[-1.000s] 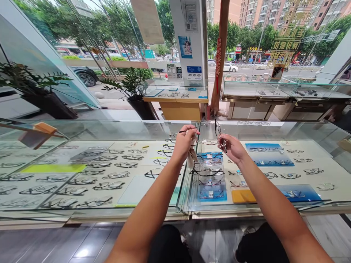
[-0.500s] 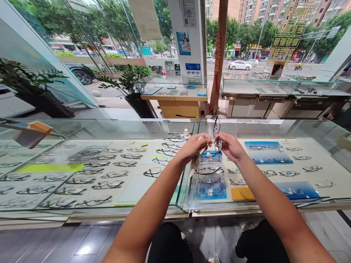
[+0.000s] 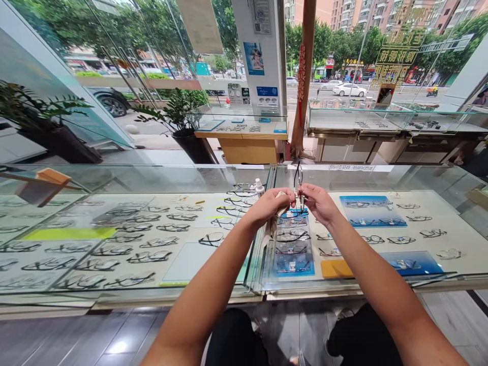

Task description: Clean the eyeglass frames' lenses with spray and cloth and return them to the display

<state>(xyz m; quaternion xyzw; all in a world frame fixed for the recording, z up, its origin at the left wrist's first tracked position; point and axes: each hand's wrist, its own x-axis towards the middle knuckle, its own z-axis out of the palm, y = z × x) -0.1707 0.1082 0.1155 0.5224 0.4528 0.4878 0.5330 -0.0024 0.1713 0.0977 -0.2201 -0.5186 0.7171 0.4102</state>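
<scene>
A pair of dark-rimmed glasses (image 3: pixel 298 175) is held up above the glass display counter, one lens standing upright. My right hand (image 3: pixel 318 202) pinches the frame near its middle. Closed round a pale cloth (image 3: pixel 282 201), my left hand (image 3: pixel 269 206) has its fingertips at the left side of the same glasses. The cloth hangs partly below that hand. Under both hands, inside the counter, a blue tray (image 3: pixel 293 264) bears several glasses. Just left of my left hand stands a small white bottle (image 3: pixel 258 186).
The glass counter (image 3: pixel 263 293) runs across the view with rows of glasses inside. An orange-topped stand (image 3: pixel 53 176) is at the left. Beyond are a potted plant (image 3: pixel 190 145), a wooden post (image 3: pixel 303 101) and further display cases (image 3: pixel 244 135).
The glasses have turned slightly in my fingers, so the lower lens now looks narrower. Both hands keep nearly the same place and their hold.
</scene>
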